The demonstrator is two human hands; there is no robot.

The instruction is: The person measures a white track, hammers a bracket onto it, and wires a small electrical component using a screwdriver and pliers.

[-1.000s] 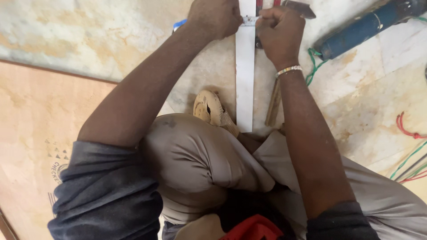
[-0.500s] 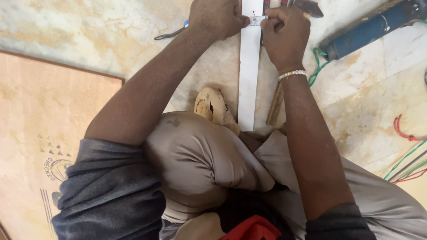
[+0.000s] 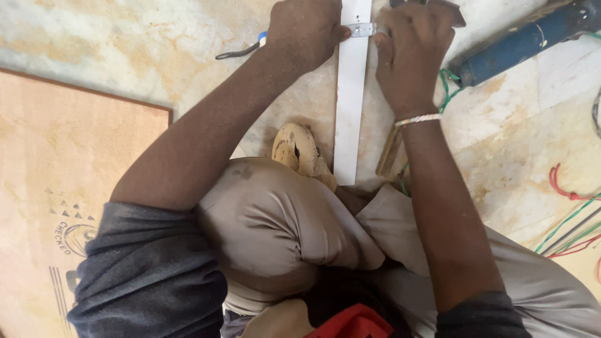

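Both hands are pressing on the white strip [image 3: 350, 94]: left hand [image 3: 305, 31] beside it, right hand [image 3: 413, 53] pinching a small metal clip [image 3: 362, 29]; it is risking slipping sideways on the smooth stone floor [image 3: 125, 50]

The top edge is cutting off the white strip [image 3: 350, 94] and the tops of both hands; the left hand [image 3: 307, 28] is covering its own fingers. The right hand [image 3: 416, 50] is hiding most of a dark tool. The blue tool [image 3: 519, 44] is running out at the right corner. The wires [image 3: 573, 219] are leaving the right edge.
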